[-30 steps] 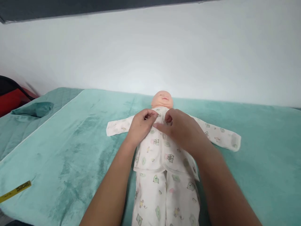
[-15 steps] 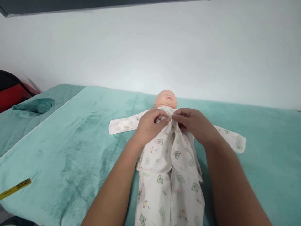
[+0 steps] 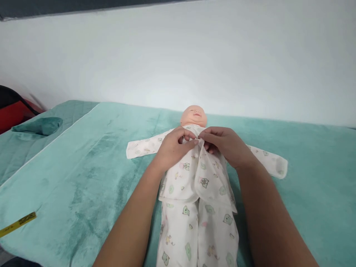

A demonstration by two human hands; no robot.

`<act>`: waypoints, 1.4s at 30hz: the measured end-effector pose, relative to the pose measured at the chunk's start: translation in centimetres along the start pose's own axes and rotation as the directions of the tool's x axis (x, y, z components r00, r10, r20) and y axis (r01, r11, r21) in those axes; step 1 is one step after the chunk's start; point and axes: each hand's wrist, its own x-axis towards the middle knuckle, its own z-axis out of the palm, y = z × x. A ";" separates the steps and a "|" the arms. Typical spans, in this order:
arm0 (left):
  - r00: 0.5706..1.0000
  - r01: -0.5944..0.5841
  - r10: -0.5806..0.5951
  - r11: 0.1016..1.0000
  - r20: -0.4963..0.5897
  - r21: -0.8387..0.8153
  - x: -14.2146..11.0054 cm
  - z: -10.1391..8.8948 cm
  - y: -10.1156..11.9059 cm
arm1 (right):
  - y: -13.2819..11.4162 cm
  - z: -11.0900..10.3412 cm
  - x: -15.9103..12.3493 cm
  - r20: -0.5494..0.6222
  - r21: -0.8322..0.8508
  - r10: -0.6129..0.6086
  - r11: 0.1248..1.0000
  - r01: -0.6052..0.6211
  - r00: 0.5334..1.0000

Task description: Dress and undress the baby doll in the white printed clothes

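A baby doll (image 3: 194,115) lies on its back, head toward the wall, with both sleeves stretched out sideways. It wears a white baby shirt (image 3: 178,185) printed with small animals and matching trousers (image 3: 178,233). At the upper chest, my left hand (image 3: 175,146) pinches the left front edge of the shirt. Close against it, my right hand (image 3: 222,142) pinches the right front edge. The fingertips of both hands nearly meet just below the doll's neck. Below them the right panel overlaps the left one. Any fastener between my fingers is too small to make out.
Under the doll spreads a teal plush bed cover (image 3: 91,178). A white wall (image 3: 167,55) rises behind it. At the left lie a dark teal cloth bundle (image 3: 39,126), a red and black bag (image 3: 13,109) and a yellow strip (image 3: 18,224) near the front edge.
The two front edges of the shirt have come closer together, the right panel now lapping over the left. My hands stay at the chest; the view has shifted slightly.
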 end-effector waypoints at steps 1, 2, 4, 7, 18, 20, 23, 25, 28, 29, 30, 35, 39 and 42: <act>1.000 0.004 -0.004 1.000 0.002 -0.019 0.0 -0.1 -0.1 | 0.1 0.0 0.0 0.005 0.005 -0.006 1.000 0.006 1.000; 1.000 0.007 -0.007 0.999 0.005 -0.035 0.0 -0.2 -0.1 | 0.1 -0.1 0.1 0.010 0.009 -0.009 1.000 0.009 1.000; 1.000 0.010 -0.009 0.999 0.016 -0.051 0.1 -0.3 -0.1 | 0.2 -0.1 0.2 0.016 0.015 -0.015 1.000 0.014 1.000; 1.000 0.006 -0.005 0.999 0.028 -0.035 0.0 -0.4 -0.1 | 0.3 -0.1 0.3 0.023 0.035 -0.021 0.999 0.020 1.000; 0.998 -0.004 0.005 1.000 0.062 -0.006 0.0 -0.6 0.2 | 0.6 0.1 0.5 0.023 0.069 -0.042 0.997 0.041 0.999; 0.998 -0.003 0.004 1.000 0.062 -0.013 0.0 -0.7 0.2 | 0.6 0.1 0.5 0.025 0.059 -0.051 0.997 0.049 0.998; 0.998 0.003 -0.001 1.000 0.059 -0.027 0.0 -0.7 0.1 | 0.7 0.1 0.5 0.033 0.044 -0.061 0.997 0.060 0.998; 0.998 0.013 -0.010 0.998 0.057 -0.057 0.0 -0.6 -0.1 | 0.8 0.1 0.6 0.038 0.039 -0.063 0.997 0.061 0.997; 0.998 0.044 -0.040 0.993 0.044 -0.114 0.1 -0.4 -0.3 | 0.8 0.0 0.5 0.045 0.028 -0.067 0.997 0.066 0.997; 0.998 0.053 -0.049 0.991 0.037 -0.126 0.2 -0.4 -0.3 | 0.7 0.0 0.5 0.048 0.023 -0.070 0.997 0.069 0.996; 0.998 0.059 -0.056 0.989 0.030 -0.133 0.2 -0.3 -0.4 | 0.7 0.0 0.4 0.050 0.018 -0.072 0.997 0.072 0.996; 0.998 0.059 -0.057 0.989 0.018 -0.137 0.2 -0.1 -0.3 | 0.6 -0.1 0.2 0.079 -0.003 -0.081 0.997 0.082 0.994; 0.998 0.058 -0.055 0.990 0.027 -0.130 0.2 -0.2 -0.4 | 0.7 -0.2 0.3 0.086 -0.005 -0.089 0.996 0.089 0.992; 0.997 0.075 -0.071 0.985 0.036 -0.152 0.2 -0.3 -0.4 | 0.8 -0.2 0.4 0.084 -0.004 -0.084 0.996 0.085 0.993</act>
